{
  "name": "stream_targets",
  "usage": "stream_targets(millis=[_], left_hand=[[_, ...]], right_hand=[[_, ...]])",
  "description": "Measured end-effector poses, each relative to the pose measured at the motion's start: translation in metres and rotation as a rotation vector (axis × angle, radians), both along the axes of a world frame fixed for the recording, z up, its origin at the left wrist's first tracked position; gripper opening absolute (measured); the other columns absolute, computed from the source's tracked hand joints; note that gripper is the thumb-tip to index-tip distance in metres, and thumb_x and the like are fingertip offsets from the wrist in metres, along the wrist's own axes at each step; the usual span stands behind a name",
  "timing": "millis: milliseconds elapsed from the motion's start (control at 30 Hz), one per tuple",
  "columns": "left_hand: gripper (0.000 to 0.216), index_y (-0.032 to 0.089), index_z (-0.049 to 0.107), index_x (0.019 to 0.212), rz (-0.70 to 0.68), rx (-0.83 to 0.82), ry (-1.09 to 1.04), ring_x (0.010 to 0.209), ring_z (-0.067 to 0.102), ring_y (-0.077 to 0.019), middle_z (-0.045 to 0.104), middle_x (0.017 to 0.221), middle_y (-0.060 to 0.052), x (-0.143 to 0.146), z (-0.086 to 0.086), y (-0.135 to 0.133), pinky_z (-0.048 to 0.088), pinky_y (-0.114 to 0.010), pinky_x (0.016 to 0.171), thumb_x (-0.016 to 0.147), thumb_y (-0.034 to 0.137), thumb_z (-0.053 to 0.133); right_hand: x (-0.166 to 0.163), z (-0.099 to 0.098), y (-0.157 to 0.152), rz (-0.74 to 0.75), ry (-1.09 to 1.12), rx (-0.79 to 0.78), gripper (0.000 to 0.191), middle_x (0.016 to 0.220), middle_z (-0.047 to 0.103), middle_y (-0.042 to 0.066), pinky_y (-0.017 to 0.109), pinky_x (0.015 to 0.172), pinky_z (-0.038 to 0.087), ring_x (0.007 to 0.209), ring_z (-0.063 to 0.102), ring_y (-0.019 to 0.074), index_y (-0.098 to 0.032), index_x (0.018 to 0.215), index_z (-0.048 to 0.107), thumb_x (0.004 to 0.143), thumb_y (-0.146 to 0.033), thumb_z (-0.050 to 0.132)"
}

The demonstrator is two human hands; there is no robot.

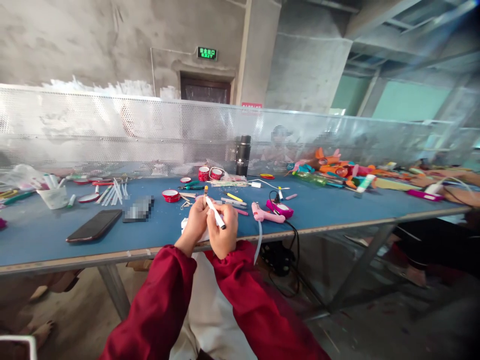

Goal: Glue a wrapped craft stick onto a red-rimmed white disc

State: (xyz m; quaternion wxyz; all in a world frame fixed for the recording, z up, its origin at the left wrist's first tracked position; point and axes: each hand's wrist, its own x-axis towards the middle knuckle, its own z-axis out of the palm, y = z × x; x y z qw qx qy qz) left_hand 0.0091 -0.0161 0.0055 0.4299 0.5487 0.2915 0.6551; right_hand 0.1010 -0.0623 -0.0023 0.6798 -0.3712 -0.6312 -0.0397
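Observation:
Both my hands meet at the near edge of the blue table [45,235], in red sleeves. My right hand [224,234] is closed round a white stick with a dark tip [215,213], which slants up to the left. My left hand [195,222] pinches the stick's upper end, where a small orange piece [205,190] pokes up. A pink glue gun [264,214] lies just right of my hands, its cable hanging over the table edge.
A black phone [94,225] lies at the left. White sticks [112,194], red tape rolls [171,195], a black flask [243,155] and coloured toy parts [333,167] sit farther back. A perforated metal screen [112,130] backs the table. Another person's arm [459,192] rests at the right.

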Motion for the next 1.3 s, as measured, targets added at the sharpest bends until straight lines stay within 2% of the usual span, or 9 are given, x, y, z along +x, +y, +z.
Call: stream_targets(millis=[233, 600, 700, 833, 900, 1100, 1300], left_hand=[[0.024, 0.018, 0.062, 0.085, 0.042, 0.003, 0.022, 0.068, 0.053, -0.0134, 0.06, 0.075, 0.002, -0.001, 0.0, -0.001, 0.044, -0.025, 0.063, 0.077, 0.035, 0.077], [0.026, 0.019, 0.06, 0.083, 0.026, 0.017, 0.026, 0.068, 0.052, -0.0131, 0.059, 0.075, 0.002, -0.001, 0.001, -0.001, 0.044, -0.024, 0.064, 0.078, 0.037, 0.078], [0.028, 0.019, 0.059, 0.082, 0.009, 0.003, 0.037, 0.062, 0.046, -0.0109, 0.053, 0.07, 0.004, -0.002, 0.001, 0.001, 0.038, -0.023, 0.06, 0.081, 0.04, 0.077], [0.036, 0.019, 0.055, 0.08, -0.006, -0.017, 0.013, 0.052, 0.029, -0.0079, 0.037, 0.059, 0.009, -0.001, 0.002, 0.001, 0.025, -0.023, 0.052, 0.082, 0.049, 0.076], [0.041, 0.02, 0.053, 0.08, -0.039, -0.021, -0.008, 0.05, 0.025, -0.0074, 0.033, 0.058, 0.01, 0.0, 0.002, 0.0, 0.02, -0.023, 0.05, 0.081, 0.053, 0.076], [0.048, 0.02, 0.053, 0.083, -0.087, -0.034, -0.04, 0.048, 0.022, -0.0061, 0.032, 0.056, 0.011, -0.001, 0.005, -0.003, 0.015, -0.024, 0.047, 0.076, 0.059, 0.079], [0.047, 0.018, 0.056, 0.084, -0.1, -0.025, -0.03, 0.049, 0.022, -0.0059, 0.032, 0.056, 0.011, -0.001, 0.002, -0.002, 0.014, -0.023, 0.048, 0.077, 0.058, 0.08]], right_hand=[[-0.003, -0.002, 0.005, 0.002, -0.005, -0.025, 0.014, 0.097, 0.072, 0.01, 0.043, 0.091, 0.051, 0.093, 0.068, 0.0249, -0.024, 0.099, 0.061, 0.1, -0.036, 0.053], [-0.001, -0.002, 0.002, -0.011, -0.014, 0.029, 0.012, 0.094, 0.073, 0.008, 0.043, 0.09, 0.051, 0.091, 0.069, 0.0246, -0.025, 0.099, 0.061, 0.101, -0.034, 0.055], [0.009, -0.004, -0.002, 0.007, 0.089, 0.024, 0.015, 0.091, 0.072, 0.008, 0.043, 0.088, 0.053, 0.09, 0.068, 0.025, -0.025, 0.097, 0.062, 0.101, -0.038, 0.056], [0.025, -0.002, -0.004, 0.072, 0.401, -0.025, 0.026, 0.079, 0.067, 0.003, 0.036, 0.074, 0.052, 0.074, 0.064, 0.0199, -0.024, 0.086, 0.058, 0.102, -0.043, 0.055], [0.031, 0.0, -0.003, 0.087, 0.499, -0.059, 0.028, 0.073, 0.065, 0.001, 0.034, 0.072, 0.051, 0.068, 0.061, 0.0173, -0.023, 0.081, 0.056, 0.101, -0.043, 0.055], [0.033, 0.0, 0.001, 0.159, 0.607, -0.128, 0.027, 0.066, 0.064, -0.002, 0.031, 0.069, 0.05, 0.063, 0.06, 0.0147, -0.022, 0.076, 0.056, 0.095, -0.04, 0.059], [0.032, 0.001, 0.0, 0.201, 0.611, -0.161, 0.028, 0.065, 0.064, -0.002, 0.031, 0.071, 0.049, 0.064, 0.06, 0.0144, -0.021, 0.074, 0.058, 0.093, -0.042, 0.06]])
